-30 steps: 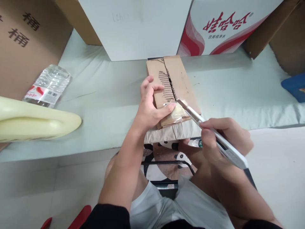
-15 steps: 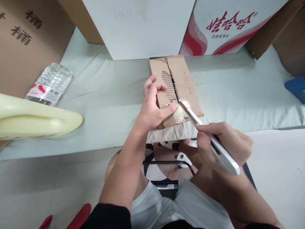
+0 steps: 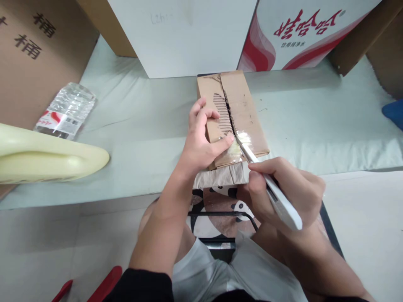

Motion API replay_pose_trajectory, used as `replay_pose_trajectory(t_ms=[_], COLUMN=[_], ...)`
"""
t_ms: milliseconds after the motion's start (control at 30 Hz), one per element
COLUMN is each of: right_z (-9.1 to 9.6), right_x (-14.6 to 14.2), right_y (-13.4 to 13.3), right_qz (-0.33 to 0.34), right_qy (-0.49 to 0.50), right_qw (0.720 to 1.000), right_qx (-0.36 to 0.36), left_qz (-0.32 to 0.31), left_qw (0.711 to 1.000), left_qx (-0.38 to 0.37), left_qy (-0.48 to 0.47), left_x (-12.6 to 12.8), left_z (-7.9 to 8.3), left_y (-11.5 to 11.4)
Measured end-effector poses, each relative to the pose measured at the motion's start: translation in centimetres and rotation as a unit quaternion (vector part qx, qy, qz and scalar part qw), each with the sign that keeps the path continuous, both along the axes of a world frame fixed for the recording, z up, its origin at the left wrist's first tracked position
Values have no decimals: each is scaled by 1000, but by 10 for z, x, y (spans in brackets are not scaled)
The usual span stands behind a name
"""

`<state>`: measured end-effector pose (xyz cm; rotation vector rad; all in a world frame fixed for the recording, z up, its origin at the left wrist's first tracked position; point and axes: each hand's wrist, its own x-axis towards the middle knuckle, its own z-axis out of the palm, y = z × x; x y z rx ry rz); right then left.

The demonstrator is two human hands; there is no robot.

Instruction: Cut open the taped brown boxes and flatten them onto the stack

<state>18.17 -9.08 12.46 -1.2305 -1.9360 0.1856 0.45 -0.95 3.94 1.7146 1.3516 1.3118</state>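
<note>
A flat cardboard box (image 3: pixel 245 105) lies on the cloth-covered surface, with black striped marks and a dark ragged slit along its top. Clear tape shines over the end nearest me. My left hand (image 3: pixel 203 142) grips the box's left side, thumb on the taped part by the slit and curled fingers on the top and edge. In my right hand (image 3: pixel 286 188) is a white utility knife (image 3: pixel 278 201), held like a pen. Its blade tip touches the box at the near end of the slit, close to my left thumb.
A white carton (image 3: pixel 192 37) and a red-and-white carton (image 3: pixel 292 37) stand behind the box. At left are a clear plastic bottle (image 3: pixel 67 111), a pale yellow rounded object (image 3: pixel 56 157) and a big brown carton (image 3: pixel 40 75). A blue object (image 3: pixel 393 113) sits at far right.
My right hand and the knife's handle have swung a little to the left, the blade tip staying near the slit's near end. The left hand holds the box in the same place.
</note>
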Motion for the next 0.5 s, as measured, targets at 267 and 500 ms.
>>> replay_pose_trajectory(t_ms=[267,500], right_z=[7,18], right_x=[0,12], right_y=[-5,-10], right_qz=[-2,21], right_qy=[9,-12], right_qw=[1000,998], right_qx=[-3,-53], left_qz=[9,12], left_qw=[1000,1000], left_qx=[4,-4], left_qy=[17,5], left_x=[-2,-1], left_z=[3,4], left_y=[0,0])
